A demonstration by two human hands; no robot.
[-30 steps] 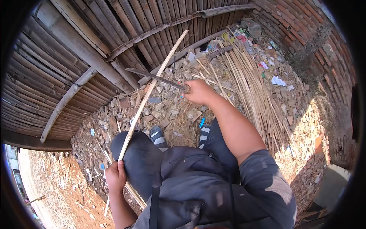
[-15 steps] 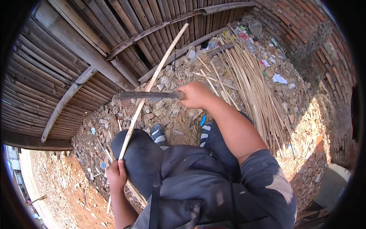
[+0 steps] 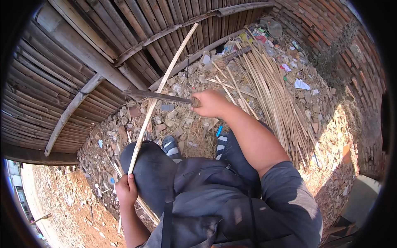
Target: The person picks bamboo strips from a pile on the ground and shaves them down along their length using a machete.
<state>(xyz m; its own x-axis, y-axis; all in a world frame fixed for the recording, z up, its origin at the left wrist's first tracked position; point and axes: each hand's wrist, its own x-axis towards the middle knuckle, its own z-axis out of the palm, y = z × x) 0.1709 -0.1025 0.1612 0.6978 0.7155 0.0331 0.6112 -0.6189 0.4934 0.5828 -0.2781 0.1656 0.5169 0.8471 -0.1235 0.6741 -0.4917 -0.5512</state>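
The long strip (image 3: 166, 78) I hold is pale straw, and the knife (image 3: 171, 98) crossing it is dark grey-brown. At two o'clock the bundle (image 3: 273, 91) is tan, striped lengthwise. My trousers (image 3: 147, 163) are black, my shirt (image 3: 287, 186) charcoal; white bands cross my dark footwear (image 3: 222, 144). Bright blue shows on a scrap (image 3: 219, 131) near six o'clock. The slatted wall (image 3: 45, 78) at ten o'clock runs in brown-grey stripes; the brick wall (image 3: 326, 31) at two is rusty red, coursed with grey.
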